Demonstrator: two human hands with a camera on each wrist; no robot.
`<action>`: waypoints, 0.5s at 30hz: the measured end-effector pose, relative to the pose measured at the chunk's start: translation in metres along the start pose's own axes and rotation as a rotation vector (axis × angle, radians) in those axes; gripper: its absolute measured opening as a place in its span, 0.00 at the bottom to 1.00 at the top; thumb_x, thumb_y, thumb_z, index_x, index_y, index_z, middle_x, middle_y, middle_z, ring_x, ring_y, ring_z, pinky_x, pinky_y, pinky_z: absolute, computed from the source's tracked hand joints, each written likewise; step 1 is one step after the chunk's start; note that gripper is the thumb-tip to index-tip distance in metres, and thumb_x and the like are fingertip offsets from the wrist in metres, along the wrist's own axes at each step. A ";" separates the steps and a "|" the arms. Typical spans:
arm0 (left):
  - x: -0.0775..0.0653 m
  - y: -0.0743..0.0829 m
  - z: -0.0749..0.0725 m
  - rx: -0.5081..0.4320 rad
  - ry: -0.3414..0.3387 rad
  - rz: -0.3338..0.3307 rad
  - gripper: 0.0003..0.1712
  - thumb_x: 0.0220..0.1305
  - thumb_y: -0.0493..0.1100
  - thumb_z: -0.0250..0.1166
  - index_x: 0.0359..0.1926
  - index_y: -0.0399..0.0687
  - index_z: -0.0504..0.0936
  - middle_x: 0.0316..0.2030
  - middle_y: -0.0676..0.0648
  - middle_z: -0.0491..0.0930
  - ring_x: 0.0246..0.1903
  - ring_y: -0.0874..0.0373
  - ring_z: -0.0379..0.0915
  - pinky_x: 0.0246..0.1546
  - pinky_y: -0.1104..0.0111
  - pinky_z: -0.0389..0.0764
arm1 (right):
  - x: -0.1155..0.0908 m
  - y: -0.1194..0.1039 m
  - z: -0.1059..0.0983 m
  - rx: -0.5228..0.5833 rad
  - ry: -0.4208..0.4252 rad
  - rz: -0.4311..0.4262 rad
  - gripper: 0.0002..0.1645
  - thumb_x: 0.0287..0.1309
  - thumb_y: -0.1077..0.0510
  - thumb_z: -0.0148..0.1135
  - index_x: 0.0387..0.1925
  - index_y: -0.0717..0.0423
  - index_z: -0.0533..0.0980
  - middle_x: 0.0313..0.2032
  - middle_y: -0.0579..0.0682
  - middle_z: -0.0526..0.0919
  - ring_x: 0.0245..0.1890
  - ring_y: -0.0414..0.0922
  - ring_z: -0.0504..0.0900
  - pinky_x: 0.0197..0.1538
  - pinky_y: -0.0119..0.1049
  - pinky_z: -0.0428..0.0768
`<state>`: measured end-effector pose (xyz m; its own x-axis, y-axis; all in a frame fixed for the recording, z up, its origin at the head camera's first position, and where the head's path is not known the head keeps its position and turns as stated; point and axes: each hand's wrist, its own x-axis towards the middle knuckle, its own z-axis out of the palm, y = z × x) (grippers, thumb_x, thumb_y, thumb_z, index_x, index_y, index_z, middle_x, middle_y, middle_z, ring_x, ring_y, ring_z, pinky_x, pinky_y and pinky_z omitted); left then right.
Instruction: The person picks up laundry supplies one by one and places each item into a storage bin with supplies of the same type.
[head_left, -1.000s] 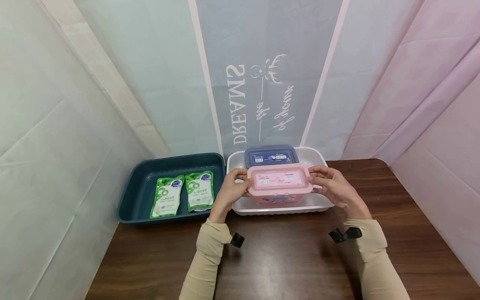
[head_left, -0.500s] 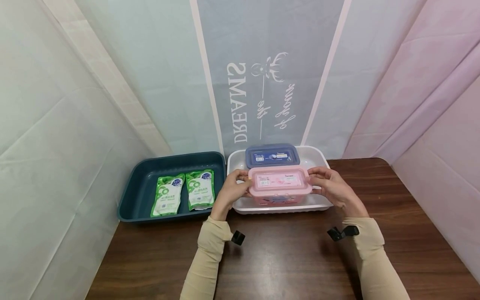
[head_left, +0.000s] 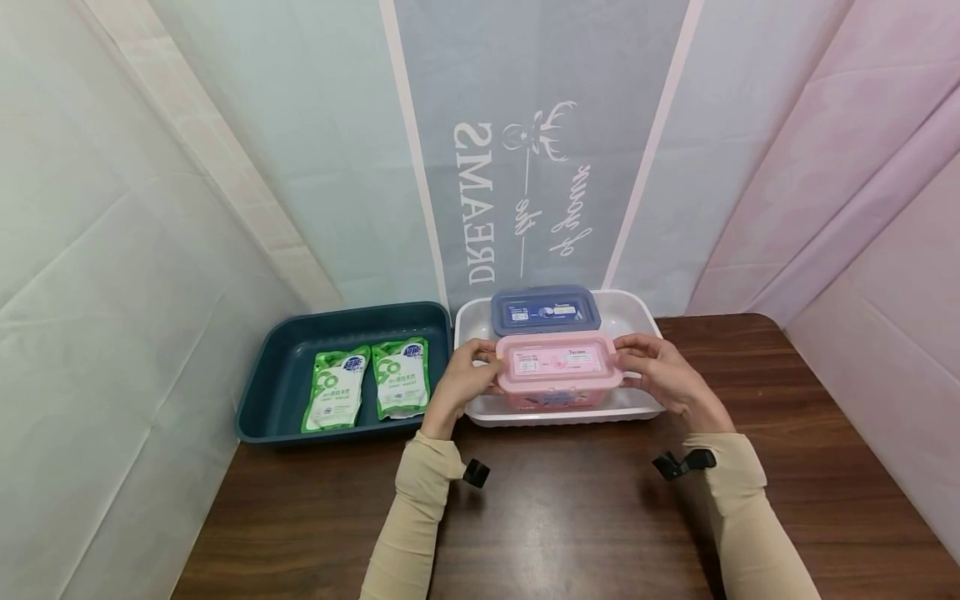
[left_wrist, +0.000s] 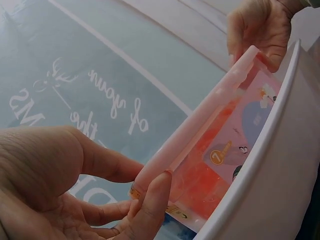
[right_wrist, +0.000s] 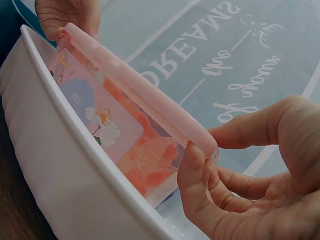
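Note:
A pink lidded plastic box (head_left: 558, 367) sits within the white tray (head_left: 637, 408), in front of a blue lidded box (head_left: 546, 312). My left hand (head_left: 467, 379) grips its left end by the lid's edge, thumb and fingers on the rim. At the opposite end my right hand (head_left: 667, 375) holds the lid's edge the same way. In the left wrist view, the near wall of the white tray (left_wrist: 265, 175) covers the lower part of the pink box (left_wrist: 215, 145). Whether its base touches the tray floor cannot be seen.
A dark teal tray (head_left: 262, 392) stands left of the white one, with two green-and-white pouches, the left pouch (head_left: 335, 392) and the right pouch (head_left: 401, 379), lying in it. Both trays are on a brown wooden table (head_left: 555, 517). A printed curtain (head_left: 525, 150) hangs close behind.
The pink box has come down slightly in the white tray, toward its front, uncovering more of the blue box's lid. Both hands keep their hold on it.

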<state>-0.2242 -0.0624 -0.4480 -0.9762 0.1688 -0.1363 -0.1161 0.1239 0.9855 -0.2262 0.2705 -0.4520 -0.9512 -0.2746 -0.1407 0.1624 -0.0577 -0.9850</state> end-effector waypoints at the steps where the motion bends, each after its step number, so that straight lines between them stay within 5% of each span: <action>1: 0.000 0.000 0.000 0.002 0.001 -0.003 0.21 0.71 0.31 0.61 0.62 0.28 0.75 0.42 0.42 0.74 0.29 0.57 0.79 0.30 0.65 0.90 | 0.000 0.000 0.000 -0.006 -0.001 0.000 0.14 0.73 0.69 0.60 0.56 0.65 0.72 0.40 0.44 0.83 0.40 0.39 0.83 0.44 0.34 0.88; 15: 0.001 -0.002 0.000 0.030 0.000 -0.017 0.21 0.71 0.31 0.61 0.62 0.29 0.75 0.41 0.42 0.74 0.28 0.57 0.79 0.31 0.65 0.90 | 0.003 0.005 0.000 -0.065 0.010 0.022 0.15 0.74 0.68 0.58 0.58 0.67 0.70 0.43 0.45 0.79 0.41 0.39 0.81 0.45 0.34 0.88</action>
<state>-0.2246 -0.0627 -0.4497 -0.9742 0.1661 -0.1527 -0.1269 0.1561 0.9796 -0.2286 0.2698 -0.4575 -0.9503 -0.2655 -0.1626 0.1657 0.0109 -0.9861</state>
